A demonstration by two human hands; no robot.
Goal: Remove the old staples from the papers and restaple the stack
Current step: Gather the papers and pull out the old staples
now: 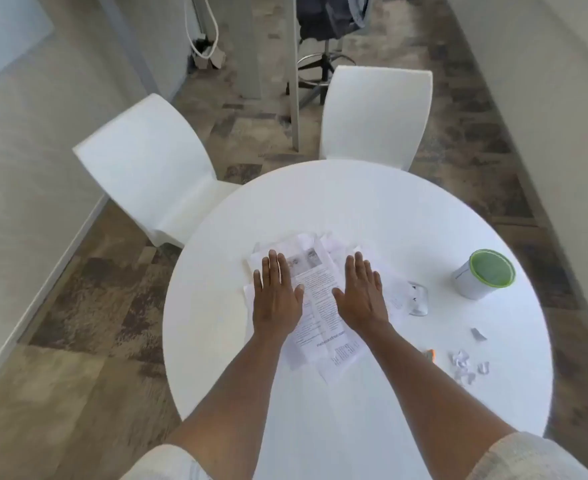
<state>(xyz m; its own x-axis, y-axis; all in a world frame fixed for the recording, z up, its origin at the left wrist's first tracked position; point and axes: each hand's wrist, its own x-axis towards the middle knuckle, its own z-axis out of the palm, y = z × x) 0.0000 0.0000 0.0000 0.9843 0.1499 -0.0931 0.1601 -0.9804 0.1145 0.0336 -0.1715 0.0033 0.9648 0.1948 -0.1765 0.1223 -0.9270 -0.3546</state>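
Head view: both hands, left hand point(277, 296) and right hand point(361, 296), lie spread flat on the papers point(320, 303).

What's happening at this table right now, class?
A person stands over a round white table with both hands pressed flat, palms down, on a loose, uneven pile of printed papers. The left hand and right hand lie side by side, fingers spread, holding nothing. To the right sit a clear object that may be a stapler, a green-lidded tub and some torn paper scraps. The sheets look not yet squared up.
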